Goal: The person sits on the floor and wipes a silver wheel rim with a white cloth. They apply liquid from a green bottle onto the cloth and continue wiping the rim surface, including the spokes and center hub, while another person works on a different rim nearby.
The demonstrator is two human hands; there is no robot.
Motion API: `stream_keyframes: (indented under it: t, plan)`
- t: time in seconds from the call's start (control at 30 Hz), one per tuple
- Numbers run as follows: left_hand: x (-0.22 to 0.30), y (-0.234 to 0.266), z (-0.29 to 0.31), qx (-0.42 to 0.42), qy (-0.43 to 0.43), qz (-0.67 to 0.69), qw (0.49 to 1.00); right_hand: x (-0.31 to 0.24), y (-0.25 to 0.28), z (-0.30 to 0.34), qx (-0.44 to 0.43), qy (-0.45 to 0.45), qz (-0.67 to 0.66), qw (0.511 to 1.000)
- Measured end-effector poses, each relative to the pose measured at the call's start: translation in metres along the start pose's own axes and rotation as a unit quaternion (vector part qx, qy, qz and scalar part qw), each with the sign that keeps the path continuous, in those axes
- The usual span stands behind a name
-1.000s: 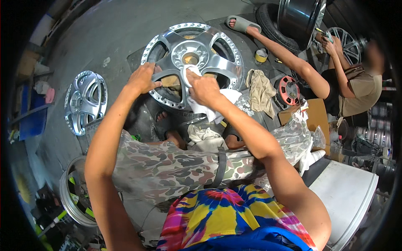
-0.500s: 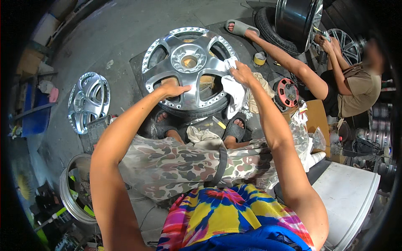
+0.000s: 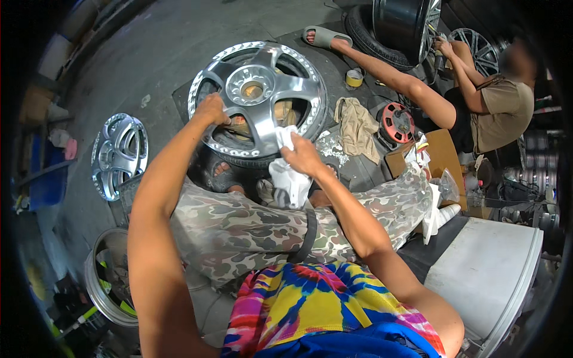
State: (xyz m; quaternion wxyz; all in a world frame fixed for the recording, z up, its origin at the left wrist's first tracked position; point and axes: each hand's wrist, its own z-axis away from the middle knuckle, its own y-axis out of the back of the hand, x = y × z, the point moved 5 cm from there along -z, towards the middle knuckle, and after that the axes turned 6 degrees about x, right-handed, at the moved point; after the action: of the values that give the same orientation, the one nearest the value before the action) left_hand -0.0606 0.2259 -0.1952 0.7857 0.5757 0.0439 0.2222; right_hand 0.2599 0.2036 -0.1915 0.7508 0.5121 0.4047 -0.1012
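Observation:
A silver five-spoke wheel rim lies face up on a black tyre in front of me; its studded edge is blurred. At its left side, my left hand is closed on a spoke, the fingers partly hidden. My right hand grips a white cloth at the near right edge. Part of the cloth touches the rim and the rest hangs toward my knees. Brown material shows through the gaps between the spokes.
Another silver rim leans at left. To the right lie a beige cloth, a red cable reel and a yellow tape roll. A co-worker sits at far right, leg stretched toward a tyre. A cardboard box stands nearby.
My right hand has brought the white cloth from the rim's right side down to its near edge. My left hand has shifted up and left. The rim appears turned clockwise.

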Motion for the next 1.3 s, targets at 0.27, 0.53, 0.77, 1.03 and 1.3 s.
stream_keyframes:
  t: [0.27,0.53,0.77,1.03,1.3]
  plan:
    - [-0.012,0.023,-0.003,0.035,-0.025,0.025,0.999,-0.014,0.031,-0.037,0.105,0.242,0.121,0.957]
    - [-0.006,0.051,0.010,0.071,-0.092,0.080,0.990,-0.007,0.043,-0.125,0.074,0.268,0.282,0.918]
    - [0.001,0.101,0.056,0.080,-0.098,0.189,0.974,-0.019,0.022,-0.094,0.037,0.243,0.301,0.921]
    - [-0.007,0.104,0.088,0.079,-0.120,0.207,0.968,-0.035,0.010,-0.078,0.115,0.237,0.266,0.927]
    - [-0.017,0.102,0.092,0.058,-0.118,0.198,0.971,-0.029,0.010,-0.068,0.107,0.136,0.262,0.949]
